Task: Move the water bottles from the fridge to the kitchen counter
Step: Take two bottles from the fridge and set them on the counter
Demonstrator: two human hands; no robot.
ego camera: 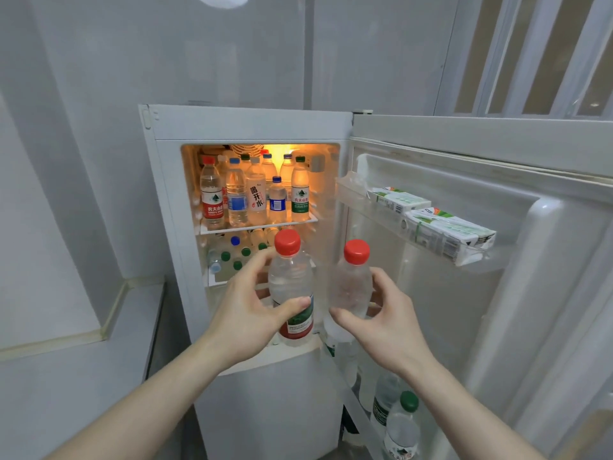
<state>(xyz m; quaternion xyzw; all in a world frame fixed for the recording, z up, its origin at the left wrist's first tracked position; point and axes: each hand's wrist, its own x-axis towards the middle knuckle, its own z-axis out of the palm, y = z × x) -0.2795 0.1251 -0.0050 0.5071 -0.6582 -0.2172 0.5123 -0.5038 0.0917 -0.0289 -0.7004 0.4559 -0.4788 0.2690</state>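
Two bare forearms reach up from the bottom edge, each hand carrying a clear plastic bottle in front of the open fridge [245,124]. At about 7 o'clock from centre, the left hand [247,313] wraps a red-capped bottle [292,287]: thumb curled across its front just above the red and green label, fingers bent round the far side at the ribbed shoulder. At 5 o'clock the right hand [381,322] grips a second red-capped bottle [351,287], thumb pressed on the lower front and fingers curved behind; its smooth wall looks frosted or blurred and its label does not show. Both bottles stand roughly upright, close together but not touching, held before the fridge's lower shelf.

Behind them, at 12 o'clock, the lit upper shelf [258,225] holds a row of upright water bottles [255,190] with red, blue, white and green caps and paper labels. Below that glossy shelf lie more bottles on their sides [232,254], caps facing outward. The white door [497,227] swings open at 3 o'clock; its translucent plastic rack carries boxy green-and-white cartons [444,232]. At 5 o'clock, low in the door, stand green-capped bottles [403,423]. A pale ledge [83,327] sits at 9 o'clock beside the smooth grey wall.
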